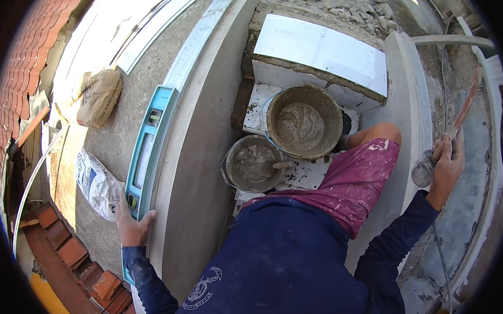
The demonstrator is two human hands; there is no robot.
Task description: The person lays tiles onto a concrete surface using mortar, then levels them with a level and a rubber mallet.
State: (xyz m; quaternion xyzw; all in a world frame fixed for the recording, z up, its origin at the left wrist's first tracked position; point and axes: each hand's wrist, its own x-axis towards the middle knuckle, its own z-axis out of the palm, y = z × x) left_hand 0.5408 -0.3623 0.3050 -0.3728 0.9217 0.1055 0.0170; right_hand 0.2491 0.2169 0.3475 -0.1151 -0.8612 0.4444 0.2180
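Note:
A long turquoise spirit level (147, 152) rests along the top of the low plastered wall on my left. Gripping its near part is my left hand (134, 223), thumb on the wall side and fingers along the outer edge. Out to the right, my right hand (450, 164) is closed on a mallet-like tool (423, 173) with a rounded grey head; a long, worn reddish-brown piece rises from the same hand, apparently its handle. Between the walls stand a large bucket of wet mortar (301, 127) and a smaller mortar bucket (251, 162), which has a wooden tool handle (283, 165) sticking out.
A white-topped block (322, 52) stands beyond the buckets. Left of the wall lie a brown paper sack (99, 98), a white bag (100, 187) and several roof tiles (75, 252). Another wall (410, 90) runs along my right. Rubble (363, 12) covers the far ground.

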